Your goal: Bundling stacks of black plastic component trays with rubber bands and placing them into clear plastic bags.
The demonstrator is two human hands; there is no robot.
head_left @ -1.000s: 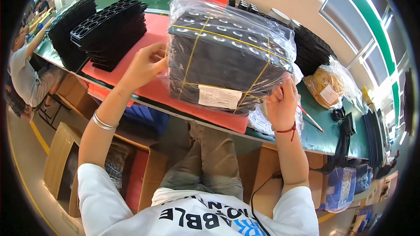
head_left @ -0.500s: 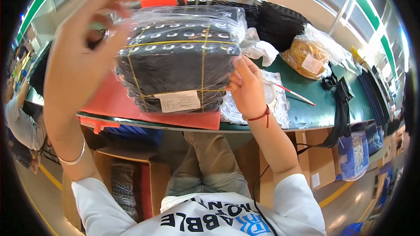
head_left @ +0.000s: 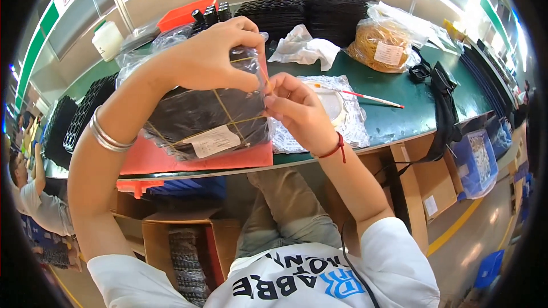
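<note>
A plastic-wrapped bundle of black pieces (head_left: 194,111) stands tilted on a red mat (head_left: 228,158), crossed by yellow rubber bands (head_left: 225,108). A white paper label (head_left: 214,140) sits on its near face. My left hand (head_left: 214,51) reaches over the bundle from the left, its fingers and thumb curled around the upper right corner. Close beside it, my right hand (head_left: 299,111) pinches a yellow band at the bundle's right edge. Part of the bundle's top is hidden behind my left hand and forearm.
Black trays (head_left: 337,14) are stacked at the back, behind crumpled white plastic (head_left: 305,48). A bag of yellow rubber bands (head_left: 379,48) lies to the right. A red-and-white pen (head_left: 374,100) rests near a black strap (head_left: 445,100). Below the table stands an open carton (head_left: 154,251).
My left hand has come right and down from the bundle's left side to its upper right corner. The bundle has turned and shifted left. My right hand now pinches a band.
</note>
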